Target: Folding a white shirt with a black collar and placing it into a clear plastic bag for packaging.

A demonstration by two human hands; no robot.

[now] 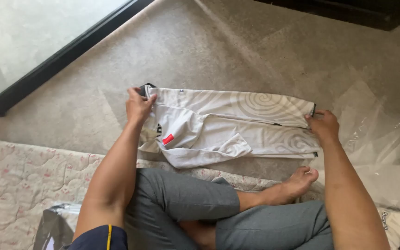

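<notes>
— Head view first: what do the hands have?

— Both grip one white garment (228,127) with pale grey spiral prints. It lies spread flat on the beige carpet (186,55), just ahead of the person's crossed legs in grey trousers (186,199).

— Which end does each take?

— The left hand (138,106) is closed over the garment's left end, fingers curled around the cloth beside a dark collar edge. The right hand (324,124) pinches the right end, next to a short dark zip.

— Anything on the cloth itself?

— A small red tag (168,139) sits near the left hand, and one folded flap hangs toward the knees.

— And around it?

— Clear plastic wrap (385,148) lies crumpled on the carpet to the right, close to the right hand. A bare foot (302,178) rests just below the garment's lower edge. A quilted floral mat (19,185) lies under the person at the left — and a dark-framed glass panel (24,41) fills the upper left corner.
</notes>
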